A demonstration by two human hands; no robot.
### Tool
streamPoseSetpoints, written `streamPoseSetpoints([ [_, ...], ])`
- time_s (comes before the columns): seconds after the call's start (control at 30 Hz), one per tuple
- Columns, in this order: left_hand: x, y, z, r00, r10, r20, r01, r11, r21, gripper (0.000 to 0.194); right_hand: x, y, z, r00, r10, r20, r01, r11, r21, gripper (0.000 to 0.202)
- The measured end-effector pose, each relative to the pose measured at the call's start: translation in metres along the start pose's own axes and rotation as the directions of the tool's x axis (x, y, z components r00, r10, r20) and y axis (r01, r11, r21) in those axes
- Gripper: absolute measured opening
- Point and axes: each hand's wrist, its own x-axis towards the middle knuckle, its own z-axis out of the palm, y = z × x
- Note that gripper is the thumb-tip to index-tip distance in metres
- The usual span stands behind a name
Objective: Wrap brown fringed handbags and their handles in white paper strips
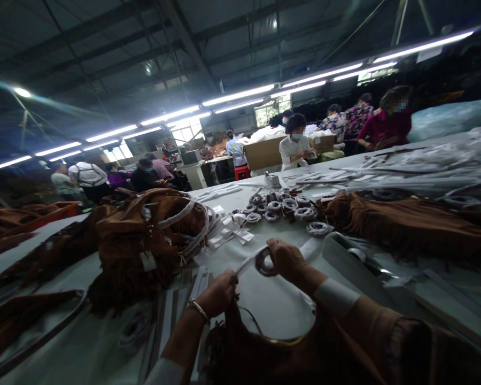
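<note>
My left hand (220, 291), with a bracelet at the wrist, is closed on one end of a pale wrapped strap (248, 261). My right hand (285, 259) grips the coiled part of that strap (265, 263), which hangs as a ring beside its fingers. The strap is stretched between the two hands above the table. Below them lies a dark brown bag (272, 353) with a curved opening, close to my body. Beyond my hands, several wrapped strap coils (289, 205) are grouped on the table.
Brown fringed bags lie at left (132, 240) and right (404, 219). White paper strips (234, 227) lie near the coils. A tape dispenser (356, 256) stands right of my right hand. Long wrapped straps (433, 160) cover the far right. Several people sit or stand beyond the table.
</note>
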Motion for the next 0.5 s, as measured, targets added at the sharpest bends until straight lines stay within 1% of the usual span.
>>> streamPoseSetpoints([
  [0.13, 0.000, -0.002, 0.004, 0.999, -0.022, -0.044, 0.026, 0.996, 0.083, 0.006, -0.005, 0.008, 0.004, 0.998, 0.069, 0.013, -0.069, 0.997, 0.022, 0.021],
  [0.2, 0.001, -0.002, 0.004, 0.996, -0.056, -0.068, 0.065, 0.988, 0.142, 0.005, -0.007, 0.009, 0.005, 0.996, 0.083, 0.014, -0.083, 0.995, 0.054, 0.021],
  [0.23, 0.001, 0.000, 0.003, 0.996, -0.070, -0.061, 0.080, 0.980, 0.183, 0.005, -0.008, 0.009, 0.005, 0.997, 0.083, 0.011, -0.083, 0.994, 0.068, 0.020],
  [0.3, 0.004, 0.009, -0.005, 0.997, -0.073, 0.004, 0.069, 0.955, 0.289, 0.007, -0.008, 0.008, 0.006, 0.996, 0.085, -0.002, -0.085, 0.993, 0.085, 0.020],
  [0.33, 0.007, 0.016, -0.011, 0.999, -0.046, 0.028, 0.033, 0.939, 0.342, 0.012, -0.008, 0.006, 0.007, 0.996, 0.087, -0.010, -0.085, 0.992, 0.088, 0.019],
  [0.4, 0.015, 0.035, -0.023, 0.997, 0.077, 0.012, -0.075, 0.909, 0.409, 0.026, -0.007, 0.004, 0.008, 0.996, 0.082, -0.022, -0.080, 0.992, 0.094, 0.019],
  [0.47, 0.028, 0.059, -0.030, 0.972, 0.229, -0.048, -0.186, 0.883, 0.431, 0.036, -0.005, 0.001, 0.009, 0.997, 0.071, -0.021, -0.068, 0.991, 0.112, 0.019],
  [0.5, 0.035, 0.071, -0.030, 0.956, 0.288, -0.063, -0.234, 0.870, 0.434, 0.038, -0.005, -0.001, 0.010, 0.998, 0.066, -0.018, -0.063, 0.990, 0.125, 0.018],
])
